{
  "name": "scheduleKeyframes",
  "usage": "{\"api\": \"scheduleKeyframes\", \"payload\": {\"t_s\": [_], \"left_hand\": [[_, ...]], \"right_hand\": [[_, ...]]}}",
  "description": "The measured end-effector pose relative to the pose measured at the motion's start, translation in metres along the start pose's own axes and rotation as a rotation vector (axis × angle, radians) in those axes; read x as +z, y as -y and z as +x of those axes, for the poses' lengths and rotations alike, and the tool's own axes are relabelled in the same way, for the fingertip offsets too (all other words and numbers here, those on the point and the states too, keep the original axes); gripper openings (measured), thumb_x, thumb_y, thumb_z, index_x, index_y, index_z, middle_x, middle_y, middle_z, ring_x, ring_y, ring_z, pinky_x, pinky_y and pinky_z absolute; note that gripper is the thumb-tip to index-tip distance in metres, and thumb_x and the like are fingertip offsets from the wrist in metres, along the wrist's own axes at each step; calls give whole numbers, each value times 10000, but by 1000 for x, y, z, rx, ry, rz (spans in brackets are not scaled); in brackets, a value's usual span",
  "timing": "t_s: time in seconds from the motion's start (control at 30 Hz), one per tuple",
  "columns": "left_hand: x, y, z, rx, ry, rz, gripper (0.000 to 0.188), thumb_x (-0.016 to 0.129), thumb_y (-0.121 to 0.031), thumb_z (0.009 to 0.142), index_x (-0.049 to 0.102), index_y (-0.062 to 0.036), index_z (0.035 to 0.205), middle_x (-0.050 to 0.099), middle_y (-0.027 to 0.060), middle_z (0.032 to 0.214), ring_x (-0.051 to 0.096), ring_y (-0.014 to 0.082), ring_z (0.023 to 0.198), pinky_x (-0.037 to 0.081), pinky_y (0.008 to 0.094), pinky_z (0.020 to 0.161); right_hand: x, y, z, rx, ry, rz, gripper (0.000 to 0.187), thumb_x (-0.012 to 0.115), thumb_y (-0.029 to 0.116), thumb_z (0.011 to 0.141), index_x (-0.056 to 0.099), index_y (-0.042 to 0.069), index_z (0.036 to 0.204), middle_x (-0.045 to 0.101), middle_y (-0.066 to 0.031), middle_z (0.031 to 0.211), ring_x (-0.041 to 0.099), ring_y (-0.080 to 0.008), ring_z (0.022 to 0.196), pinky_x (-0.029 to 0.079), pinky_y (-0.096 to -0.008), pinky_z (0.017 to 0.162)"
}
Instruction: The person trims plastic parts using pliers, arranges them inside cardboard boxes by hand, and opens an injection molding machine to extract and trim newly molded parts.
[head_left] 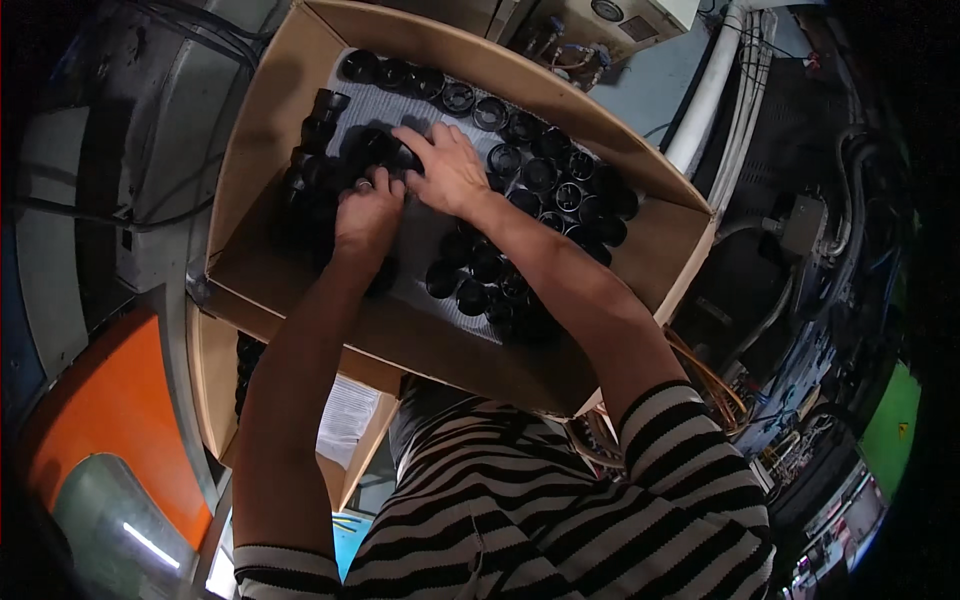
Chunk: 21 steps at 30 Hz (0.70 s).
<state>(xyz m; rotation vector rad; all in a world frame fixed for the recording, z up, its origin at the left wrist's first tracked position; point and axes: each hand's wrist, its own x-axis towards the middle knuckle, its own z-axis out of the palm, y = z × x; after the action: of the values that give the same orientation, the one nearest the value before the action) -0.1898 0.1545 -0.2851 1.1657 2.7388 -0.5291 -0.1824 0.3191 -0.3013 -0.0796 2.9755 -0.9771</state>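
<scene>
Both my hands reach into a large open cardboard box [570,75] holding many black round plastic parts, shaped like short hollow caps. Near the box's left half, my right hand [452,175] has its thumb and fingers on a dark black round part [402,158]. Just below and left, my left hand [368,215], with a ring on one finger, curls its fingers at dark parts beside it. Its fingertips lie close to the right hand's, and shadow hides their exact grip. A grey ribbed liner [360,112] shows beneath the parts.
Rows of black parts [540,175] fill the box's right side, with others along its far and left walls. Under it sits another open carton [210,375]. An orange panel [110,420] stands at left; pipes [708,95] and cables run at right.
</scene>
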Motion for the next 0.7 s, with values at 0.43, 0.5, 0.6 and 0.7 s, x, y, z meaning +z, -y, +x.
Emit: {"api": "scheduleKeyframes", "payload": {"t_s": [0.43, 0.5, 0.6, 0.7], "left_hand": [[-26, -25, 28, -334, -43, -968, 484, 738, -258, 769, 533, -32, 1145, 533, 270, 1164, 612, 458, 941, 522, 496, 827], [-21, -33, 37, -382, -76, -1043, 559, 758, -266, 748, 535, -50, 1212, 535, 258, 1186, 589, 442, 1019, 504, 477, 877], [-16, -40, 40, -417, -102, -1073, 597, 769, -266, 738, 535, -57, 1246, 539, 250, 1190, 577, 435, 1056, 496, 469, 899], [-14, -44, 42, -432, -122, -1056, 597, 770, -258, 738, 534, -53, 1247, 544, 247, 1178, 578, 437, 1054, 496, 474, 894]], "right_hand": [[-31, -41, -42, -66, -120, -348, 264, 731, 288, 760, 692, 147, 979, 581, -100, 1187, 526, -283, 1080, 428, -419, 875], [-30, -47, -43, -28, -141, -371, 229, 724, 293, 769, 703, 154, 950, 581, -86, 1199, 526, -272, 1078, 426, -409, 859], [-27, -52, -42, -45, -122, -368, 222, 719, 295, 774, 709, 156, 947, 578, -79, 1212, 517, -272, 1089, 424, -408, 854], [-28, -56, -44, -57, -130, -364, 214, 716, 290, 777, 713, 155, 943, 577, -75, 1219, 512, -271, 1097, 422, -408, 855]]}}
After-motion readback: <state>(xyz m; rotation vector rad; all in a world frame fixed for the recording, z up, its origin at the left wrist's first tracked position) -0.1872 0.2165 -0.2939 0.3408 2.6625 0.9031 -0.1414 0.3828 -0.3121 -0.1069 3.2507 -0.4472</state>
